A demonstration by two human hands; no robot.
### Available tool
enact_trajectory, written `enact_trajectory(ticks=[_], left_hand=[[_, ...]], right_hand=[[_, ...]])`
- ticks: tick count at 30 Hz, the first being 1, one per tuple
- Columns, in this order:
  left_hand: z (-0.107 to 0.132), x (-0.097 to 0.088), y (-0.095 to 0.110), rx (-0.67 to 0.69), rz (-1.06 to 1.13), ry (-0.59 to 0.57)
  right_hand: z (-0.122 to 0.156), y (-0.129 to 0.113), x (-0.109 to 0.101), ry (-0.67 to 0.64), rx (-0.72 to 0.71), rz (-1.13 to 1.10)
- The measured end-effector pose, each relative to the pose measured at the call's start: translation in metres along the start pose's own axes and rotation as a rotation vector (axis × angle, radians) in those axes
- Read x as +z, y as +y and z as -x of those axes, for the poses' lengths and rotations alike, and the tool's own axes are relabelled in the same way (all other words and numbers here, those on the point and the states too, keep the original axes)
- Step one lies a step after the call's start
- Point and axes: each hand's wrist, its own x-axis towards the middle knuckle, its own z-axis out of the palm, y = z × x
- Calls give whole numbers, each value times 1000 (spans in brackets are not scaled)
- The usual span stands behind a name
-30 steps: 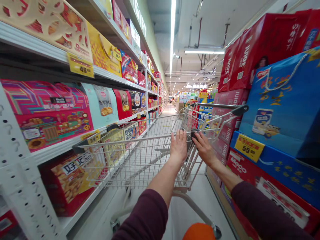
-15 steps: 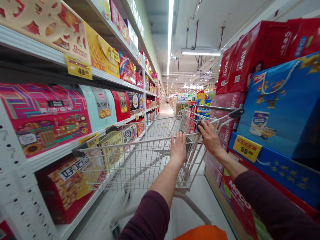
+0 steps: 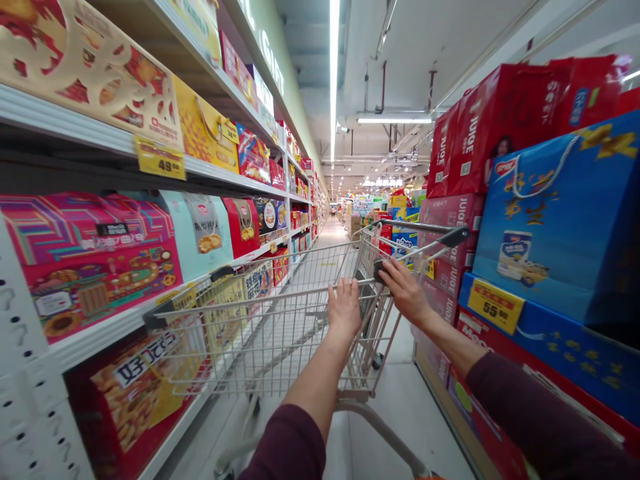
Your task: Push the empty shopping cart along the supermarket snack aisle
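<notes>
In the head view, the camera has tipped up a bit since half a second ago, so the shelf (image 3: 115, 325) sits lower. The right grip (image 3: 403, 288) has moved left and down in the picture, and so has the cart's handle (image 3: 420, 227). A dark wheel (image 3: 377, 361) now peeks out by the basket, and the orange thing (image 3: 427, 477) at the bottom is just a tiny bit.

The shopping cart (image 3: 270, 347) is made of thin silver wire, with dark gray corners. It stands sideways on the floor (image 3: 390, 413), in the walkway between the shelf and the piled bags.

The left grip (image 3: 345, 308) is a bare hand with its fingers laid over the near top rail (image 3: 250, 304); I can't tell how tightly it holds. The right one has its fingers bent around a black knob (image 3: 380, 270), and holds it.

There is one cart and there are two hands, with two purple sleeves (image 3: 540, 413). On the left I count one big pink box (image 3: 93, 267) and one pale blue box (image 3: 195, 230). On the right is one big blue bag (image 3: 555, 223), with one yellow "55" sign (image 3: 495, 305) below it.
</notes>
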Motion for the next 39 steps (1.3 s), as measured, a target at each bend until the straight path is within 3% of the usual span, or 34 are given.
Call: enact_trajectory(ticks=[5, 13, 16, 19, 24, 33, 36, 39], left_hand=[[2, -4, -11, -40, -4, -19], [8, -12, -27, -66, 17, -29], [12, -14, -34, -68, 8, -19], [16, -15, -39, -83, -6, -39], [19, -14, -36, -79, -30, -40], [17, -17, -27, -119, -15, -28], [17, -13, -26, -136, -24, -26], [16, -6, -24, -126, -30, -5]], right_hand=[[-31, 22, 2, -12, 78, 78], [-6, -44, 22, -198, -55, 60], [-5, -55, 18, -224, -95, 71], [-19, -46, 8, -207, -127, 56], [-46, -30, 1, -210, -25, 27], [-5, -80, 18, -267, -120, -109], [-11, -72, 15, -224, -114, -119], [-30, -50, 9, -136, -1, -95]])
